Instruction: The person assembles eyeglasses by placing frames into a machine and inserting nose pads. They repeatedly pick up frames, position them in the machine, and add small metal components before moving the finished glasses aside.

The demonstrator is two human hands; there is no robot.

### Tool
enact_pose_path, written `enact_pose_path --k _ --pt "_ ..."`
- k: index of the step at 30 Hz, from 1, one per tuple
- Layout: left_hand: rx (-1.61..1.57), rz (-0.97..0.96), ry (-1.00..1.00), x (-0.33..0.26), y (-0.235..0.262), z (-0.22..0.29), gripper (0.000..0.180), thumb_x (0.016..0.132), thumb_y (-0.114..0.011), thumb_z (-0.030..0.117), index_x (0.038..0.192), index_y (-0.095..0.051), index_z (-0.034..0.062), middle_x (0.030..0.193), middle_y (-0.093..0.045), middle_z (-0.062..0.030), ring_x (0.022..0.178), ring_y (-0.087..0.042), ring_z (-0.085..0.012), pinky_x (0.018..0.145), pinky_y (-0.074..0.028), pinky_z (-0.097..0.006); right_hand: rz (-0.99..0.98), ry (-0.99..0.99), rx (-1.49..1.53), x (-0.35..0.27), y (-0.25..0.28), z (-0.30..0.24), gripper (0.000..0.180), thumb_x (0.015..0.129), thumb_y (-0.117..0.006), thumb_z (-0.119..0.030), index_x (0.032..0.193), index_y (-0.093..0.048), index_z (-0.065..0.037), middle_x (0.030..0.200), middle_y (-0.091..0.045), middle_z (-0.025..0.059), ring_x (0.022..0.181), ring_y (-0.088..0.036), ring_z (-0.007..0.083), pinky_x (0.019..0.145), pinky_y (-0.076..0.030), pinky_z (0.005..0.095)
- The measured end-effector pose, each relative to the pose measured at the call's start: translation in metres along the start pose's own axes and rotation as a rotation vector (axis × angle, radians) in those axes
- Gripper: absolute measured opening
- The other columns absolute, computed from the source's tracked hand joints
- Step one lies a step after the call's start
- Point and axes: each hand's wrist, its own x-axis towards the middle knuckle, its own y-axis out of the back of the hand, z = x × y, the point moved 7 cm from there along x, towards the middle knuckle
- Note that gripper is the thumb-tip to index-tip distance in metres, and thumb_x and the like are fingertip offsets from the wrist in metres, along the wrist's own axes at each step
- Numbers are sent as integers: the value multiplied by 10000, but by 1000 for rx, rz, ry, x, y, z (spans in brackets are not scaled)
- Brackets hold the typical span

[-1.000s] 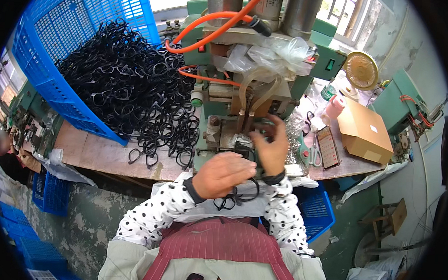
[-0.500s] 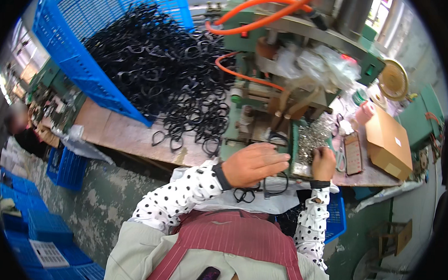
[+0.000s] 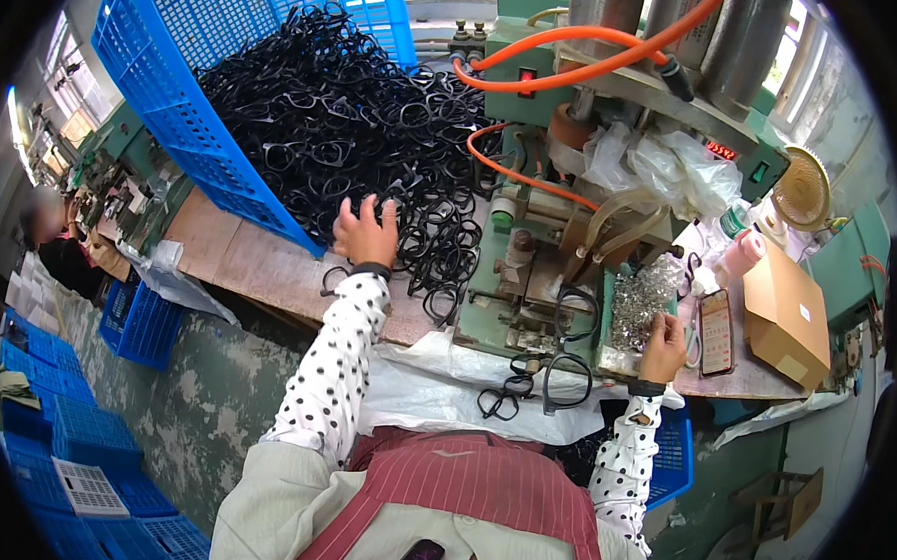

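My left hand point(image 3: 366, 236) is stretched out with its fingers spread, at the near edge of a big heap of black eyeglass frames point(image 3: 315, 134). My right hand point(image 3: 665, 350) is closed in a pinch beside a green tray heaped with small shiny metal parts point(image 3: 636, 306); whatever lies between its fingertips is too small to make out. Between my hands stands a green press point(image 3: 487, 312) with an eyeglass frame point(image 3: 575, 312) on its front. Another eyeglass frame point(image 3: 567, 383) and a smaller dark one point(image 3: 501, 400) lie just below, at the table edge over white sheeting.
A tipped blue crate point(image 3: 204, 139) backs the heap. Orange hoses point(image 3: 579, 35) arch over the press. Right of the tray are a phone point(image 3: 716, 334), scissors point(image 3: 693, 343) and a cardboard box point(image 3: 787, 315). Blue crates point(image 3: 91, 435) stand on the floor at left, where another person sits farther off.
My left hand has swung left and away from the press front to the heap, its fingers spreading. My right hand stays by the metal parts. The whole view has shifted slightly.
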Motion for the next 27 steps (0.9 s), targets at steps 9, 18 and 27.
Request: enact_pose_path --k 9,18,27 --pt "-202 -128 -356 -20 -36 0 218 805 -637 248 1005 -693 182 1075 -669 42 1190 -501 -208 1010 -280 -454 54 -31 14 2 5 9 134 868 -683 -132 959 -703 -36 821 -718 92 716 -673 150 655 -511 294" --pt "-618 -110 -367 -43 59 75 98 931 -575 128 977 -615 51 829 -627 -112 739 -577 -307 699 -431 -385 -107 12 319 -5 -18 -62 136 810 -679 -6 940 -721 -11 791 -679 17 676 -561 74 639 -456 219" --pt "-961 -276 -1283 -151 158 208 398 769 -716 170 1146 -622 87 1021 -659 -48 851 -623 -235 846 -470 -408 -222 -12 581 -24 -21 -153 113 804 -677 27 915 -701 23 758 -643 -8 665 -522 46 608 -415 193"
